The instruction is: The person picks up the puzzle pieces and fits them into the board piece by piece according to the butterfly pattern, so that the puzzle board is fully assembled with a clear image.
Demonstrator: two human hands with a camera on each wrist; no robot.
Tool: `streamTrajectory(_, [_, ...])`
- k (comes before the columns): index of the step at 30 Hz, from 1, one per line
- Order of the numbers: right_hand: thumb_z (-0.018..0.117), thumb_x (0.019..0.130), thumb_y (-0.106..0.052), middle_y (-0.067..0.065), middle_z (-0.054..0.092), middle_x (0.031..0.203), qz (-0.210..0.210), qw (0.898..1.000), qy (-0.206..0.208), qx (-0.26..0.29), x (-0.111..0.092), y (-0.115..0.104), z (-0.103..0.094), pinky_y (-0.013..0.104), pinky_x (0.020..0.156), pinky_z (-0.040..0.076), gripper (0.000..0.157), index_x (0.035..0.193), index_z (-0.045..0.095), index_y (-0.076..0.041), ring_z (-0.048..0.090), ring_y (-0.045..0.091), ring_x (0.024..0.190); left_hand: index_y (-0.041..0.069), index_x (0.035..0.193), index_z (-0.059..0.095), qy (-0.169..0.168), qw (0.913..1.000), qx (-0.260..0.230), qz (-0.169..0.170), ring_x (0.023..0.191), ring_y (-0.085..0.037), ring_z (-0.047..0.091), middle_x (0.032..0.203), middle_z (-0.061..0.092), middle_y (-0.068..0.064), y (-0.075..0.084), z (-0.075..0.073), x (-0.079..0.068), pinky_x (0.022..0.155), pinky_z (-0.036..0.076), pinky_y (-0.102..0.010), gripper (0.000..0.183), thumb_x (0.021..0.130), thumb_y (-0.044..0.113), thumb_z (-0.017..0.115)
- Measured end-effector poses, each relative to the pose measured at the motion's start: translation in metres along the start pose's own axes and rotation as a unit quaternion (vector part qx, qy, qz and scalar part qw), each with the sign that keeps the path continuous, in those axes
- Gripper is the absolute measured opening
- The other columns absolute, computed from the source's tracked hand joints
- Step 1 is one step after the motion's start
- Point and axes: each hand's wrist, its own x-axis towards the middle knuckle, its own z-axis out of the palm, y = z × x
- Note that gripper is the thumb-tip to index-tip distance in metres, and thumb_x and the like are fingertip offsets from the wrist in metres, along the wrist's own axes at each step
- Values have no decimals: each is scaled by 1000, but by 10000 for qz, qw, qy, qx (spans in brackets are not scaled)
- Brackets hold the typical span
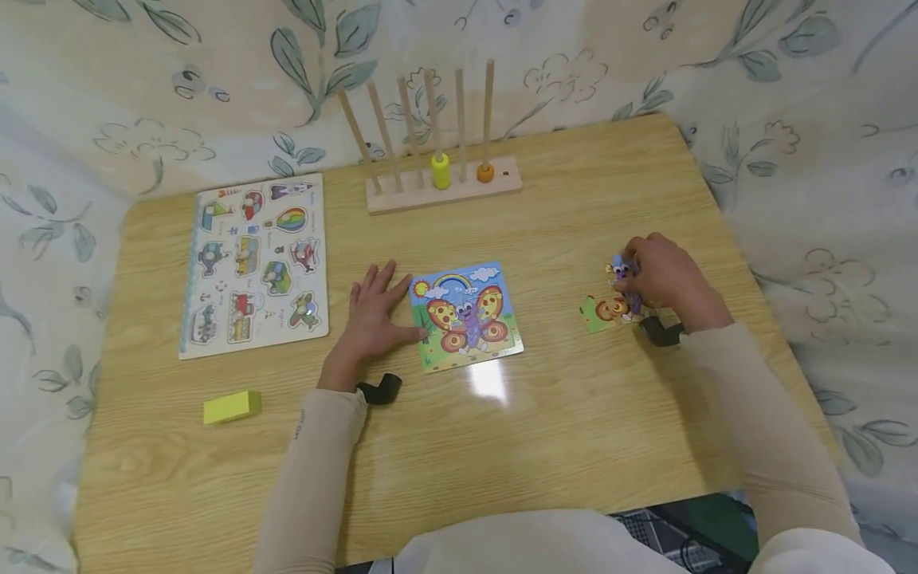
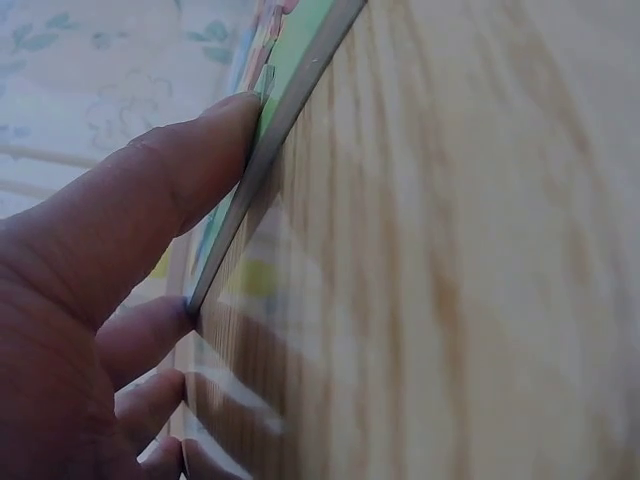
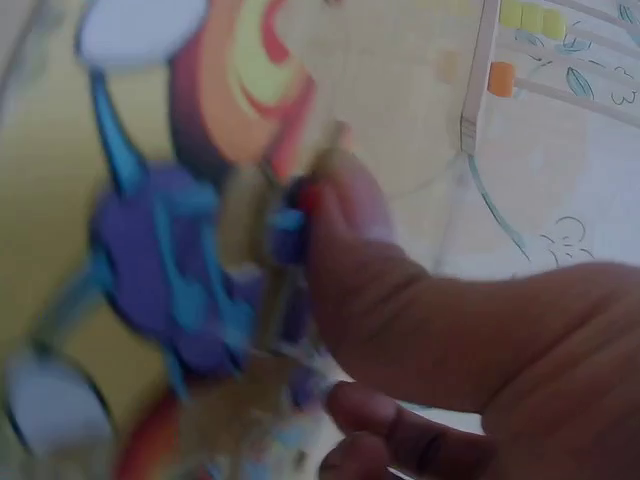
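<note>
A butterfly jigsaw puzzle board [image 1: 469,307] lies near the middle of the wooden table. My left hand [image 1: 373,319] is spread at its left side, the thumb resting on the board's edge [image 2: 275,130] and the index fingertip at its upper corner. Over at the right, my right hand [image 1: 667,275] pinches a small purple-and-blue jigsaw piece [image 1: 619,268] between thumb and fingers. More jigsaw pieces [image 1: 598,313], green and orange, lie just below that hand, partly hidden by it. Close to the right wrist camera, the purple-figured pieces [image 3: 160,260] look large and blurred.
At the back stands a wooden peg rack [image 1: 445,191] with yellow rings [image 1: 441,171] and an orange ring [image 1: 485,173]. A vehicle-picture puzzle board [image 1: 254,267] lies at the left. In front of it is a yellow block [image 1: 232,407]. Floral cloth [image 1: 574,48] hangs behind the table.
</note>
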Motion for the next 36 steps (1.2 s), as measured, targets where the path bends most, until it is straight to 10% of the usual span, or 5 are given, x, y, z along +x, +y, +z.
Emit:
streamTrajectory(7, [73, 85, -22, 25, 56, 102, 59, 9991, 401, 148, 7, -7, 4, 49, 75, 44, 41, 109, 53, 4, 52, 36, 87, 19, 150, 34, 22, 9999, -98, 40, 150, -28, -8, 163, 7, -4, -4, 4, 1, 118, -9, -54, 96, 71, 48, 80])
streamTrajectory(13, [69, 89, -21, 15, 63, 86, -469, 9919, 900, 763, 15, -54, 6, 39, 67, 41, 22, 93, 57, -3, 54, 28, 75, 20, 150, 35, 64, 10000, -48, 42, 150, -27, -8, 163, 7, -3, -5, 5, 0, 118, -9, -53, 96, 70, 49, 80])
streamTrajectory(22, [76, 83, -25, 4, 62, 79, -1550, 9732, -131, 1695, 35, -153, 50, 29, 65, 43, 22, 86, 60, -9, 53, 18, 70, 19, 150, 35, 150, 9998, -45, 83, 150, -27, -7, 163, 8, -4, -4, 3, 3, 119, -8, -53, 96, 70, 48, 81])
streamTrajectory(36, [78, 80, -34, -1, 57, 65, -1391, 9878, -66, 694, 45, -190, 77, 26, 54, 38, 30, 75, 58, -13, 50, 14, 59, 20, 150, 35, 111, 9999, -3, -29, 150, -27, -7, 163, 8, -4, -6, 1, 1, 119, -8, -53, 96, 70, 49, 80])
